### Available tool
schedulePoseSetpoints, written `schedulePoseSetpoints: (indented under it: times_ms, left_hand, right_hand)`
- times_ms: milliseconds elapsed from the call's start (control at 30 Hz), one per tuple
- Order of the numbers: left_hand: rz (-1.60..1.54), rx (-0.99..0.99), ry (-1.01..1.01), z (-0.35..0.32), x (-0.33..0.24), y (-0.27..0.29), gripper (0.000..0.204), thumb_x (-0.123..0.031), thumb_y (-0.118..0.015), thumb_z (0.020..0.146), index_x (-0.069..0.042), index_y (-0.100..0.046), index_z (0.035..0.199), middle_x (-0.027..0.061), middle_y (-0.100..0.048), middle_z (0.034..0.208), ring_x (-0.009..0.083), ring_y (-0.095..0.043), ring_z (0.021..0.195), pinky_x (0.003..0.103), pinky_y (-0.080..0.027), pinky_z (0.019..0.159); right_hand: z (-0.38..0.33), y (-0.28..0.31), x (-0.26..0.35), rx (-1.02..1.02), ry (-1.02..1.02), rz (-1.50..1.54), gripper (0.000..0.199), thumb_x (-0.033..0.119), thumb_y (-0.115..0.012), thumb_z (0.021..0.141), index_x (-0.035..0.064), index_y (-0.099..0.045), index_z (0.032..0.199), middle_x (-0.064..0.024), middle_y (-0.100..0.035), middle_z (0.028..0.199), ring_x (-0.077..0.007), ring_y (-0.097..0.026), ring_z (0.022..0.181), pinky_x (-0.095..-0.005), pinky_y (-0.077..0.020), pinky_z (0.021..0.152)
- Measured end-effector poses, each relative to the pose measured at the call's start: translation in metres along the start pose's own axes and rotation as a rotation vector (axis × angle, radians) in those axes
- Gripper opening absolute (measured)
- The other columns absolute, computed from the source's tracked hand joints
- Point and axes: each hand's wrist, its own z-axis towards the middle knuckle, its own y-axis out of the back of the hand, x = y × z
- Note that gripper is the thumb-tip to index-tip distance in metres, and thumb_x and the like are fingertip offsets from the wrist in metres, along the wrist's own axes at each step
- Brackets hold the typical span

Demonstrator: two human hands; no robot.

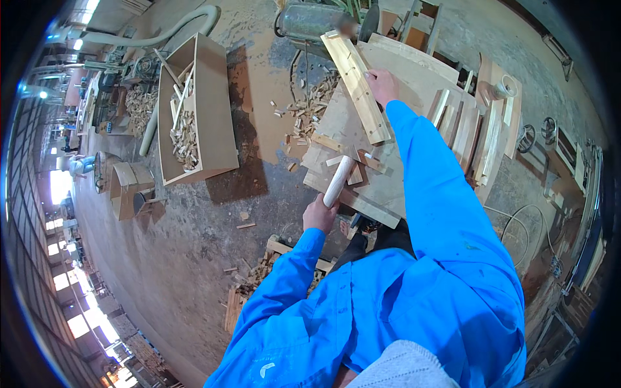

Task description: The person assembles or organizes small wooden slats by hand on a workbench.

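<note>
My left hand is wrapped round the lower end of a pale, thick round rod, which points up over the near left part of the worktable. Across the table's left side lies a long light wooden board with several dark spots along its length; its far end reaches past the table edge. My right hand is at the board's right edge, fingers curled against it, with the fingertips partly hidden. Small wood strips lie by the board's near end, close to the rod's tip.
Several stacked wood strips and a tape roll lie on the right. A large open wooden box of offcuts stands on the left. Scrap pieces litter the floor beside the table. A grey tank stands beyond it.
</note>
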Motion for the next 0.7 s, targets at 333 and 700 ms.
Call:
schedulePoseSetpoints:
  times_ms: [333,700]
  left_hand:
    - [-0.004,-0.042,-0.022,0.006,0.005,-0.011,0.048,-0.051,-0.072,0.097,-0.005,-0.069,0.113,0.0264,-0.076,0.102,0.0482,-0.072,0.1,0.058,-0.057,0.087]
    - [-0.024,-0.075,-0.097,0.009,0.006,-0.018,0.051,-0.054,-0.072,0.096,-0.005,-0.068,0.11,0.0255,-0.076,0.104,0.0488,-0.072,0.101,0.058,-0.057,0.086]
  right_hand:
    - [-0.002,0.004,0.002,-0.009,0.021,-0.024,0.032,0.035,-0.067,0.101,0.0135,-0.083,0.117,-0.0213,-0.075,0.115,-0.0412,-0.07,0.11,-0.0498,-0.0535,0.099]
    - [0.008,0.025,-0.014,-0.123,-0.112,-0.101,0.032,0.033,-0.063,0.1,0.0083,-0.082,0.109,-0.0216,-0.077,0.112,-0.0431,-0.072,0.106,-0.0534,-0.056,0.096]
